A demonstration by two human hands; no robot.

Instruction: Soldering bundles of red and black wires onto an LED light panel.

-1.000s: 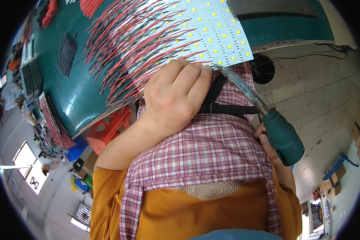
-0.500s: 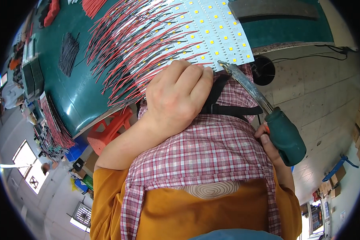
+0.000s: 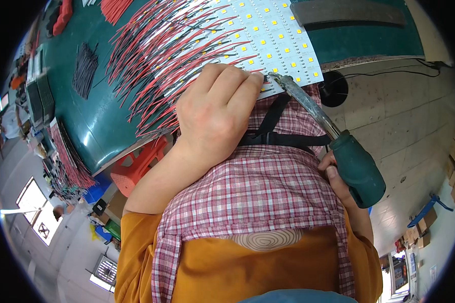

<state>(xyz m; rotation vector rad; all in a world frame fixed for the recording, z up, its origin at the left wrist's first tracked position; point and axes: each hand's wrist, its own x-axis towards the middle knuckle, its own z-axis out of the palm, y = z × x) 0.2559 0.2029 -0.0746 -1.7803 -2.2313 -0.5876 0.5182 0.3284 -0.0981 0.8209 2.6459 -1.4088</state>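
A white LED board (image 3: 283, 43) with rows of yellow LEDs lies at the table's near edge. Many red and black wires (image 3: 151, 65) fan out leftward from it. My left hand (image 3: 215, 108) rests over its near corner, fingers closed in a pinch on a thin wire whose end shows by the fingertips; most of the wire is hidden under the hand. My right hand (image 3: 336, 174) is wrapped round the green handle of a soldering iron (image 3: 356, 166), partly hidden behind it. The iron's tip meets the board just right of my left fingertips.
On the green table (image 3: 101, 126) lie a bundle of black wires (image 3: 86, 70), a bundle of red wires (image 3: 115, 9) and a dark flat bar (image 3: 346, 12). A red stool (image 3: 139, 166) stands below the table edge. A round black object (image 3: 333, 88) sits beside the board's corner.
My left hand has shifted slightly left and away from me along the board. The soldering iron's tip has moved a little left and farther up, closer to the left fingertips.
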